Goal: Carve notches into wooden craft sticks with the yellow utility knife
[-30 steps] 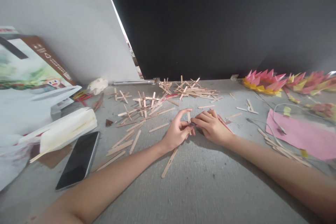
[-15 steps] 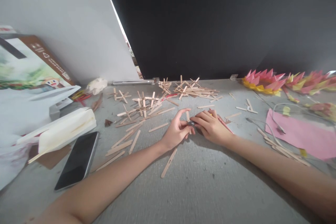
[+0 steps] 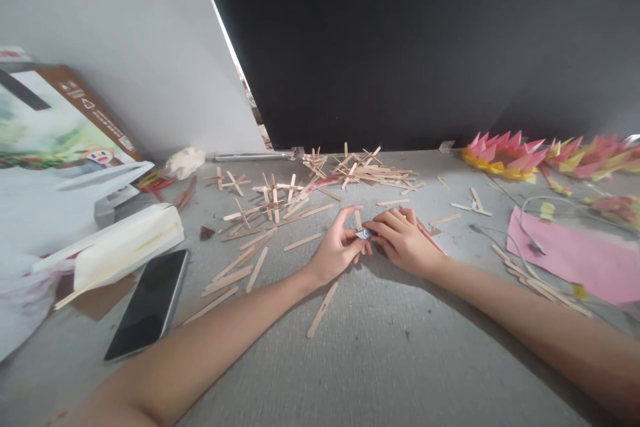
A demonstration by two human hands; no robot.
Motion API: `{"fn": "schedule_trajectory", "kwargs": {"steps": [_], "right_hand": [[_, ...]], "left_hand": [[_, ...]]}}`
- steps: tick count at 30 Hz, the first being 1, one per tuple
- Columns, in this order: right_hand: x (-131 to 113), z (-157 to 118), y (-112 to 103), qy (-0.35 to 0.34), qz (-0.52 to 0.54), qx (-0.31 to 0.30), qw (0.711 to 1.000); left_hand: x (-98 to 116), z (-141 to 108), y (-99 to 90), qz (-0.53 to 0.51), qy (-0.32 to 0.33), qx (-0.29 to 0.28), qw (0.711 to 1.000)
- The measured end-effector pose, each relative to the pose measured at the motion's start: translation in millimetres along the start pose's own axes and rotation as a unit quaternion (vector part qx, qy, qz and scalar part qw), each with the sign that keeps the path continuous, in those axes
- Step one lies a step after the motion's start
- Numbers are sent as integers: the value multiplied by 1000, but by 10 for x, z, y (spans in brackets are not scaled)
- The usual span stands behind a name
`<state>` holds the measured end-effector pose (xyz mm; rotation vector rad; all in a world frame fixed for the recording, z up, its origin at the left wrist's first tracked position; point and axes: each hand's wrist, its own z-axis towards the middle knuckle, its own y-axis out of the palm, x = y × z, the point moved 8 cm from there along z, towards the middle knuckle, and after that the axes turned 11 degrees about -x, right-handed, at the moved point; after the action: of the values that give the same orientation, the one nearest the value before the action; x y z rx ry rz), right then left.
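Observation:
My left hand (image 3: 334,248) is closed around a wooden craft stick (image 3: 358,219), pinching it upright so that its top end shows above the fingers. My right hand (image 3: 404,241) grips a craft knife, its metal blade (image 3: 365,233) pointing left against or very close to the stick. Most of the knife's handle is hidden under the right fingers. A thin reddish strip (image 3: 431,239) shows behind the right hand; whether it belongs to the knife I cannot tell. Below my left wrist lies another craft stick (image 3: 321,310) with a slit in it.
Loose craft sticks (image 3: 227,280) and slotted stick figures (image 3: 273,197) spread left and behind. On the left are a phone (image 3: 147,303) and a white paper box (image 3: 130,247). Right, a cable (image 3: 530,240) crosses pink paper (image 3: 565,257), near folded-paper crowns (image 3: 505,155). A black panel (image 3: 425,47) stands behind.
The knife's blade has turned and shifted slightly left across the stick, so more of its bright face shows. Both hands stay in nearly the same place.

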<state>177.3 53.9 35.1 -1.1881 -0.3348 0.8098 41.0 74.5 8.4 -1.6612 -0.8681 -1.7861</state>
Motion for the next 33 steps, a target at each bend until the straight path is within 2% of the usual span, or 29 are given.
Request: {"fn": "schedule_trajectory", "kwargs": {"steps": [9, 16, 24, 30, 33], "right_hand": [[-2, -14, 5, -4, -7, 12, 1000], [111, -16, -8, 40, -3, 33, 999], [65, -9, -12, 15, -13, 25, 999], [42, -17, 2, -31, 11, 33, 999], [66, -20, 41, -29, 7, 30, 999]], "left_hand": [[-3, -2, 3, -3, -1, -2, 1000], [1, -4, 34, 13, -7, -14, 1000], [-22, 3, 17, 4, -2, -10, 1000], [-17, 7, 1, 1, 16, -6, 1000], [1, 3, -11, 2, 26, -3, 1000]]}}
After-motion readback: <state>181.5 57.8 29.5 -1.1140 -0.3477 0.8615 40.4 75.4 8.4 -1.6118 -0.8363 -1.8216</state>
